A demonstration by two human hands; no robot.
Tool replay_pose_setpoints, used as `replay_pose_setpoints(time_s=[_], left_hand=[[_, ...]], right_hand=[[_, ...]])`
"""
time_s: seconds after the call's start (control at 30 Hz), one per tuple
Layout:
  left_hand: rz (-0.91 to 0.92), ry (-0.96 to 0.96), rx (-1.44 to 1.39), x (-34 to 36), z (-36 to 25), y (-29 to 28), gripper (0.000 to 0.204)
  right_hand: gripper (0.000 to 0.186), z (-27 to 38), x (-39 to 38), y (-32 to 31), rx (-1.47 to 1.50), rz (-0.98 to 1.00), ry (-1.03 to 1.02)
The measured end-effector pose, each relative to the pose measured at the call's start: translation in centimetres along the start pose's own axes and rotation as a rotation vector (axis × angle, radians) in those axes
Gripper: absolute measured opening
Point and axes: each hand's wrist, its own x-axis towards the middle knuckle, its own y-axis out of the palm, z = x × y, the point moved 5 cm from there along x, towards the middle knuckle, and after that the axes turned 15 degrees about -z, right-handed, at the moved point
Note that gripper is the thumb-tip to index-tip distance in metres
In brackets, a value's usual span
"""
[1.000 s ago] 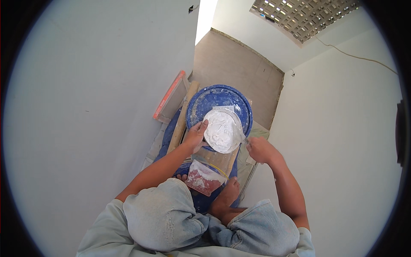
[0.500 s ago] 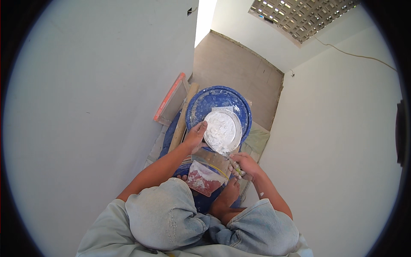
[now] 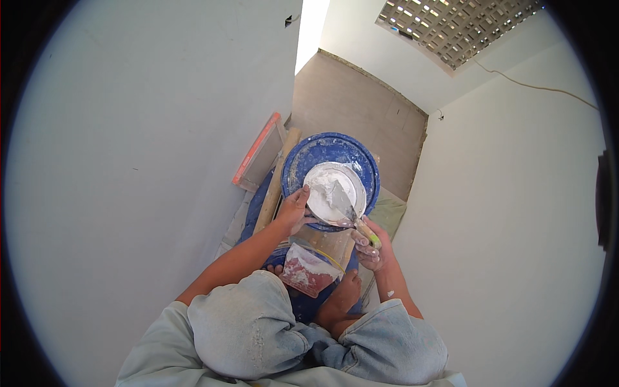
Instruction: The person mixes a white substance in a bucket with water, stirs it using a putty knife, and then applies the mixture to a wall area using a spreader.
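A round tub (image 3: 360, 191) of white paste (image 3: 319, 185) sits between left fingers (image 3: 303, 197) gripping it and right fingers (image 3: 376, 229) clasping a putty knife (image 3: 353, 215).

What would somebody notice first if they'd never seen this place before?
Probably the bright white paste in the round dish, in front of the round blue thing at the middle. The left hand holds the dish's left edge, while the right hand grips a trowel reaching over it. Up at the top right, a lattice lets light through.
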Motion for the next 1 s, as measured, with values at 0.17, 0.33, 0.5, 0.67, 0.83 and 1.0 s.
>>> replay_pose_setpoints(time_s=[0.17, 0.33, 0.5, 0.67, 0.83, 1.0], left_hand=[[-0.024, -0.021, -0.03, 0.0, 0.0, -0.3, 0.07], [-0.052, -0.028, -0.012, 0.2, -0.1, -0.6, 0.068], [-0.04, -0.037, -0.012, 0.4, 0.2, 0.3, 0.068], [-0.06, -0.05, -0.01, 0.2, 0.1, -0.6, 0.066], [-0.029, -0.018, 0.005, 0.2, -0.1, 0.1, 0.065], [-0.15, 0.011, 0.018, -0.2, 0.1, 0.1, 0.062]], right_hand=[[0.052, 1.5, -3.3, 3.1, -0.12, -0.188, -0.026], [0.039, 4.1, -6.6, 5.6, -0.913, -0.446, -0.389], [0.036, 4.4, -5.2, 5.6, -1.526, -0.503, -0.739], [0.047, 2.4, -2.5, 8.8, -2.358, -0.656, -1.077], [0.063, 0.1, 0.0, 4.6, -2.52, -0.54, -0.755], [0.032, 3.9, -3.1, 8.5, -2.328, -0.412, -0.684]])
